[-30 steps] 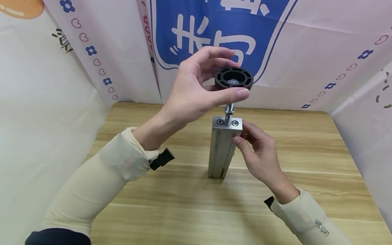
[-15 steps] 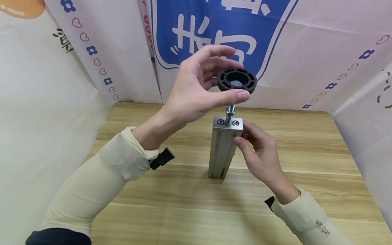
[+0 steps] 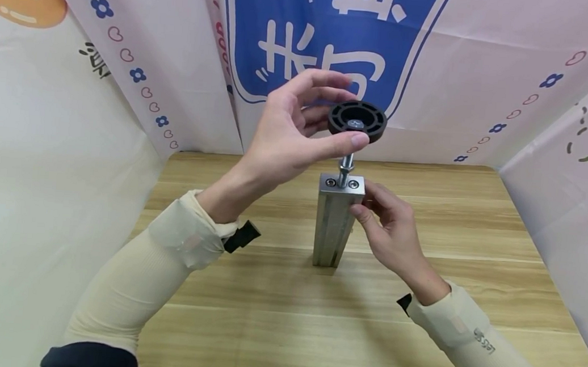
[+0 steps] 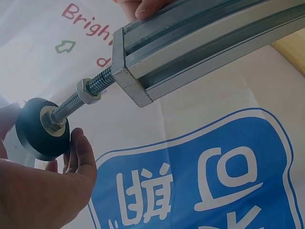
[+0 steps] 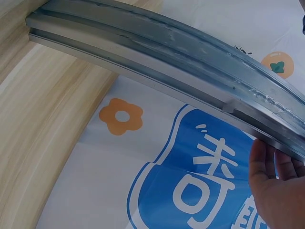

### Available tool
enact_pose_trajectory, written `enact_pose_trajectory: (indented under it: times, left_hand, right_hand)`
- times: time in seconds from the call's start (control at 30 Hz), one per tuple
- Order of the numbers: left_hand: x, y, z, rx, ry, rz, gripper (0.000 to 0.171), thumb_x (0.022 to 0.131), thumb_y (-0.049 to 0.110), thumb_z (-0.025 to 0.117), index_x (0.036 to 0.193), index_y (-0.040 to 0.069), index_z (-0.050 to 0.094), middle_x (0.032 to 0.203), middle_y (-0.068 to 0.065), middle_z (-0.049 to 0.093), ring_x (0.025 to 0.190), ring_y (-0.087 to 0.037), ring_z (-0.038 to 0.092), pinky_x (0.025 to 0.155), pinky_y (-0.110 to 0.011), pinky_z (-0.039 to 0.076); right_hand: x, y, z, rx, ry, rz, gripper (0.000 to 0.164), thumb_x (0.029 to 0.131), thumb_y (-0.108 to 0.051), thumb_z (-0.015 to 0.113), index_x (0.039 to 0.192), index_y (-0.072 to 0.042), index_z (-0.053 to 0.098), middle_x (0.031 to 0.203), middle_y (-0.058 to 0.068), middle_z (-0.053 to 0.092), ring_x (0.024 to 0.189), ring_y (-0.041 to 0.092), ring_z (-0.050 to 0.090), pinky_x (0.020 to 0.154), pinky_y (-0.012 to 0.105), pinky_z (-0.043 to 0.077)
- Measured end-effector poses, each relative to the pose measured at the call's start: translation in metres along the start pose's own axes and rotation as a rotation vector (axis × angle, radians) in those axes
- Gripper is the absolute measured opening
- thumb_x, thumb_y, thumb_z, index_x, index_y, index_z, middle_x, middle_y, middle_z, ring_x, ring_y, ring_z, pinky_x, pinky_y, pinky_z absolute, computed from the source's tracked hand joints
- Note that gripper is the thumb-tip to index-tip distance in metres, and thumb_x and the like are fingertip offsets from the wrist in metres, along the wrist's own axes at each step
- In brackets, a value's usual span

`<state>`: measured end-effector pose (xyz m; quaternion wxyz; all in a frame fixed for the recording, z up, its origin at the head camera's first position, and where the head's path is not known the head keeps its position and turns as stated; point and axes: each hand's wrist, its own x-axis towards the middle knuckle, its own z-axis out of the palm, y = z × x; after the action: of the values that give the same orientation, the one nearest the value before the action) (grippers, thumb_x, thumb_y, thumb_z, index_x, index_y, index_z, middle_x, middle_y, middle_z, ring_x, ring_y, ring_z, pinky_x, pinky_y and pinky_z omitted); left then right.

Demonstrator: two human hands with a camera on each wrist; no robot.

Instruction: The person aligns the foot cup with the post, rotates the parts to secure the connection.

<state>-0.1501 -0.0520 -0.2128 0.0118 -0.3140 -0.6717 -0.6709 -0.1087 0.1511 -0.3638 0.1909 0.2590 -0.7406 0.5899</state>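
Observation:
A silver aluminium profile (image 3: 333, 226) stands upright on the table. Out of its end plate (image 4: 128, 78) rises a threaded rod (image 4: 69, 106) carrying a hex nut (image 4: 89, 91). Topping the rod is a round black levelling foot (image 3: 376, 131), ribbed on its upper side. My left hand (image 3: 292, 129) holds this foot by its rim, thumb on the near side and fingers curled round behind. Lower down, my right hand (image 3: 392, 230) grips the profile near its top from the right, with the thumb in front. Part of the right fingers is hidden behind the profile in the head view.
The wood-grain table (image 3: 264, 318) spreads beneath both forearms. Printed white cloth (image 3: 464, 87) hangs behind the table and at both sides, close to its back edge. A small black camera (image 3: 242, 237) sits at the left wrist.
The left thumb has slid slightly left along the foot's rim, and the foot has shifted a little to the right. The right hand and the profile stay almost unchanged.

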Motion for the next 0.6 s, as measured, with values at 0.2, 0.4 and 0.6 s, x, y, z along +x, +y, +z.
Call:
enact_pose_trajectory:
  times: [0.2, 0.4, 0.6]
  left_hand:
    - [-0.0013, -0.0031, -0.0031, -0.045, -0.050, 0.014, 0.057, 0.088, -0.005, 0.075, 0.141, -0.002, 0.053, 0.134, -0.020, 0.069, 0.118, -0.027, 0.073, 0.103, -0.039, 0.059]
    - [-0.0011, -0.0049, -0.0026, -0.069, -0.074, 0.020, 0.053, 0.092, -0.005, 0.069, 0.142, -0.005, 0.051, 0.140, -0.022, 0.067, 0.123, -0.029, 0.071, 0.104, -0.039, 0.059]
    - [-0.0008, -0.0050, 0.0017, -0.047, -0.052, 0.020, 0.058, 0.087, -0.004, 0.075, 0.141, -0.003, 0.053, 0.138, -0.020, 0.068, 0.120, -0.026, 0.071, 0.106, -0.039, 0.057]
  right_hand:
    - [0.0003, -0.0005, -0.0002, 0.007, 0.003, 0.000, 0.043, 0.095, 0.012, 0.065, 0.138, 0.005, 0.064, 0.120, 0.024, 0.072, 0.096, 0.007, 0.066, 0.086, 0.018, 0.057]
    - [0.0004, -0.0003, -0.0005, 0.005, 0.003, 0.006, 0.042, 0.096, 0.009, 0.065, 0.138, 0.005, 0.064, 0.121, 0.023, 0.072, 0.097, 0.007, 0.065, 0.087, 0.018, 0.057]
    - [0.0001, -0.0006, -0.0006, 0.006, 0.001, 0.006, 0.046, 0.094, 0.014, 0.065, 0.138, 0.005, 0.064, 0.122, 0.024, 0.071, 0.098, 0.005, 0.065, 0.087, 0.018, 0.057]
